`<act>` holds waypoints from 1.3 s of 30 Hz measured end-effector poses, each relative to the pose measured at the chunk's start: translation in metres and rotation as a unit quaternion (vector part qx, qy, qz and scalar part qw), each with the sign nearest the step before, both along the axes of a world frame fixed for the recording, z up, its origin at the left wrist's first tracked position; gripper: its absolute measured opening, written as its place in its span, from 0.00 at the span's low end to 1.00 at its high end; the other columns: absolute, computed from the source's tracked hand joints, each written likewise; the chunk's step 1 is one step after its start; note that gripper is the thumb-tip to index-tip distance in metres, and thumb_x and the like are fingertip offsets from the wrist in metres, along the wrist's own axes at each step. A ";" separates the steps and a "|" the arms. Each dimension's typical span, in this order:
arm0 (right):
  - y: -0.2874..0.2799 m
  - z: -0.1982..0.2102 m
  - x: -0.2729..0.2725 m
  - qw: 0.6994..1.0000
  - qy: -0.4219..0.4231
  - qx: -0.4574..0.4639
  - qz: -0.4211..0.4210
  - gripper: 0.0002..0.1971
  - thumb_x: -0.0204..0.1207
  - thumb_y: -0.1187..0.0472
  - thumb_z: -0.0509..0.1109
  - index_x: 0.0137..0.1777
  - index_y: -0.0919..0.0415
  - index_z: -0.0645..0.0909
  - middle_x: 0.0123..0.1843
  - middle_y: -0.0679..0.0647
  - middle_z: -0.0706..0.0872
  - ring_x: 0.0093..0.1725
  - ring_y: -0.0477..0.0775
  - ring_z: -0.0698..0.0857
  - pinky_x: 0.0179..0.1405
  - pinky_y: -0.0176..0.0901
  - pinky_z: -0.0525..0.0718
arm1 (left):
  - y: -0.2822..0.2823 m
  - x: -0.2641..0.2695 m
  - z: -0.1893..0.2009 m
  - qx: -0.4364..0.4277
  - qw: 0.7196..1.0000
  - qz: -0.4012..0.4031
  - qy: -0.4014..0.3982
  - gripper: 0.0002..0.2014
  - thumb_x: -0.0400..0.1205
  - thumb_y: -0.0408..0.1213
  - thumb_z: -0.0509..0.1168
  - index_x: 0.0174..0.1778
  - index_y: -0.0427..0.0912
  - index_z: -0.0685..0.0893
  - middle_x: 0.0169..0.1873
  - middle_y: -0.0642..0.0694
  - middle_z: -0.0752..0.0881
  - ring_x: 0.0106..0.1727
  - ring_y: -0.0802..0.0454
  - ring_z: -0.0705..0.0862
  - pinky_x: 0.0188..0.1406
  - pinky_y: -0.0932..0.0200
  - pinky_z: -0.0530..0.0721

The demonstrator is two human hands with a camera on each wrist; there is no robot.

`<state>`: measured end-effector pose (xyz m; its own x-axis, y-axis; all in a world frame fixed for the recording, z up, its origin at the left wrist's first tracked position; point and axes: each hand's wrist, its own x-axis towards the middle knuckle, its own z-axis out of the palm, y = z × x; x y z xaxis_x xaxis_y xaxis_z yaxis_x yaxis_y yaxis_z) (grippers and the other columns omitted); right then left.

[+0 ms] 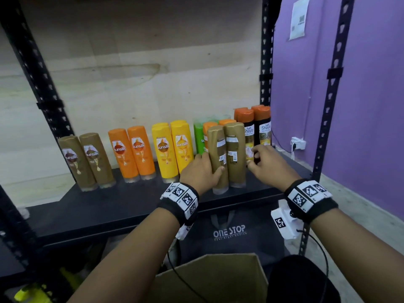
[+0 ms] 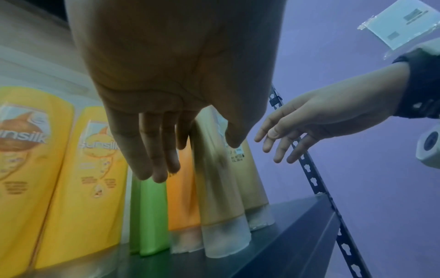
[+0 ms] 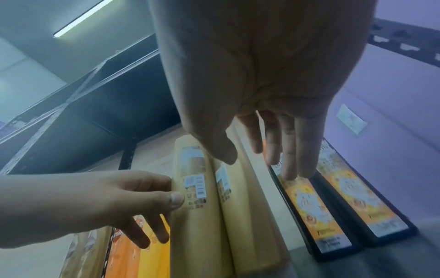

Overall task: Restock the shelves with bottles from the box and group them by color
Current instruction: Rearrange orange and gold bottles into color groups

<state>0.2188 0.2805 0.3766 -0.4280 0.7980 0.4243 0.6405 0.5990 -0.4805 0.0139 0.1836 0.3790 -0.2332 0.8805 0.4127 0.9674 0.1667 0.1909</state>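
Note:
Two brown bottles stand side by side at the front of the black shelf [image 1: 109,204], back labels toward me. My left hand [image 1: 211,165] grips the left brown bottle [image 1: 218,149], thumb on its front and fingers at its left side. The right brown bottle [image 1: 235,154] stands free. My right hand [image 1: 253,159] hovers just right of it with fingers relaxed, holding nothing. In the left wrist view the left hand [image 2: 181,150] lies against the left brown bottle [image 2: 219,197]. In the right wrist view the right hand [image 3: 257,158] hangs above the right brown bottle [image 3: 250,216].
Along the shelf from left stand two brown bottles [image 1: 87,160], two orange [image 1: 131,154], yellow ones [image 1: 172,149], green [image 1: 200,136] and black bottles with orange caps [image 1: 262,130]. An open cardboard box [image 1: 209,276] and a dark bag [image 1: 229,232] sit below. Upright posts [image 1: 328,106] frame the shelf.

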 end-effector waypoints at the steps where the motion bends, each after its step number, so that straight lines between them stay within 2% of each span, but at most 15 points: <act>1: 0.003 -0.003 0.000 1.000 0.020 -0.007 0.006 0.25 0.84 0.50 0.69 0.78 0.57 0.71 0.70 0.55 0.77 0.59 0.54 0.84 0.63 0.54 0.84 | 0.002 0.002 -0.001 0.011 1.000 0.002 -0.014 0.29 0.86 0.61 0.61 0.70 0.39 0.73 0.64 0.38 0.82 0.64 0.37 0.84 0.56 0.44 0.85; 7: 0.013 -0.017 -0.008 0.992 0.091 -0.074 0.054 0.37 0.83 0.47 0.71 0.88 0.50 0.59 0.77 0.53 0.78 0.65 0.51 0.85 0.68 0.57 0.84 | 0.010 0.008 -0.006 0.046 0.993 -0.019 -0.111 0.27 0.86 0.57 0.65 0.68 0.39 0.70 0.62 0.37 0.83 0.60 0.36 0.86 0.56 0.40 0.86; 11: 0.018 -0.026 -0.019 0.982 0.146 -0.084 0.085 0.41 0.81 0.52 0.77 0.88 0.52 0.59 0.72 0.52 0.81 0.63 0.52 0.87 0.65 0.55 0.87 | 0.013 0.010 -0.013 0.066 0.985 -0.033 -0.157 0.27 0.86 0.53 0.68 0.70 0.37 0.69 0.64 0.35 0.84 0.62 0.35 0.86 0.57 0.42 0.86; 14: 0.022 -0.032 -0.023 0.982 0.161 -0.074 0.072 0.39 0.78 0.50 0.79 0.85 0.52 0.65 0.65 0.52 0.78 0.59 0.52 0.87 0.62 0.52 0.87 | 0.015 0.011 -0.018 0.073 0.979 -0.033 -0.190 0.26 0.86 0.52 0.68 0.70 0.38 0.69 0.65 0.36 0.85 0.63 0.36 0.86 0.58 0.43 0.87; 17: 0.025 -0.039 -0.029 0.983 0.157 -0.073 0.068 0.36 0.78 0.48 0.78 0.83 0.53 0.68 0.66 0.50 0.73 0.63 0.47 0.80 0.64 0.42 0.79 | 0.016 0.011 -0.019 0.076 0.973 -0.036 -0.213 0.25 0.86 0.51 0.69 0.70 0.40 0.69 0.66 0.36 0.85 0.64 0.37 0.86 0.60 0.42 0.87; 19: 0.027 -0.042 -0.033 0.980 0.168 -0.081 0.071 0.34 0.79 0.48 0.78 0.81 0.55 0.69 0.69 0.51 0.75 0.65 0.46 0.78 0.63 0.42 0.78 | 0.015 0.011 -0.018 0.075 0.971 -0.037 -0.223 0.25 0.86 0.50 0.69 0.71 0.39 0.69 0.67 0.36 0.85 0.66 0.37 0.86 0.62 0.41 0.86; 22: 0.030 -0.045 -0.039 0.974 0.196 -0.091 0.073 0.29 0.80 0.51 0.77 0.77 0.54 0.69 0.68 0.51 0.83 0.62 0.49 0.83 0.58 0.44 0.83 | 0.014 0.011 -0.018 0.084 0.970 -0.034 -0.227 0.25 0.86 0.49 0.70 0.71 0.39 0.71 0.67 0.36 0.85 0.66 0.37 0.86 0.62 0.45 0.86; 25: 0.031 -0.048 -0.042 0.973 0.205 -0.084 0.062 0.27 0.81 0.50 0.76 0.74 0.52 0.68 0.63 0.47 0.83 0.58 0.47 0.83 0.52 0.39 0.82 | 0.008 0.010 -0.021 0.095 0.966 -0.035 -0.238 0.25 0.86 0.49 0.70 0.71 0.40 0.71 0.68 0.38 0.85 0.67 0.39 0.85 0.61 0.48 0.85; 27: 0.029 -0.050 -0.042 0.972 0.212 -0.077 0.062 0.27 0.81 0.50 0.76 0.74 0.53 0.68 0.62 0.45 0.82 0.58 0.46 0.82 0.53 0.38 0.82 | 0.003 0.006 -0.023 0.098 0.965 -0.037 -0.240 0.24 0.86 0.50 0.70 0.71 0.40 0.72 0.68 0.38 0.85 0.66 0.39 0.85 0.63 0.45 0.86; 30: 0.020 -0.053 -0.045 0.968 0.229 -0.075 0.069 0.27 0.81 0.51 0.76 0.75 0.53 0.69 0.62 0.44 0.82 0.59 0.44 0.82 0.48 0.27 0.77 | -0.006 -0.002 -0.024 0.106 0.964 -0.037 -0.242 0.24 0.86 0.51 0.70 0.70 0.41 0.72 0.67 0.39 0.85 0.66 0.39 0.86 0.64 0.41 0.86; 32: 0.011 -0.055 -0.048 0.962 0.246 -0.082 0.083 0.27 0.81 0.50 0.76 0.75 0.51 0.70 0.61 0.41 0.82 0.58 0.43 0.83 0.47 0.26 0.78 | -0.011 -0.008 -0.025 0.116 0.961 -0.040 -0.249 0.24 0.86 0.50 0.70 0.72 0.42 0.72 0.68 0.40 0.85 0.67 0.40 0.86 0.65 0.42 0.86; 35: 0.000 -0.056 -0.057 0.957 0.258 -0.088 0.098 0.25 0.81 0.50 0.76 0.74 0.49 0.71 0.60 0.40 0.84 0.57 0.38 0.85 0.46 0.29 0.81 | -0.020 -0.019 -0.025 0.127 0.957 -0.034 -0.257 0.25 0.86 0.49 0.70 0.73 0.42 0.72 0.67 0.41 0.86 0.66 0.41 0.86 0.64 0.43 0.86; 39: -0.013 -0.059 -0.077 0.954 0.265 -0.088 0.108 0.24 0.82 0.49 0.75 0.74 0.48 0.71 0.61 0.43 0.85 0.54 0.29 0.83 0.42 0.22 0.80 | -0.035 -0.037 -0.026 0.132 0.958 -0.016 -0.254 0.24 0.86 0.49 0.70 0.71 0.41 0.72 0.66 0.40 0.86 0.65 0.40 0.86 0.62 0.45 0.86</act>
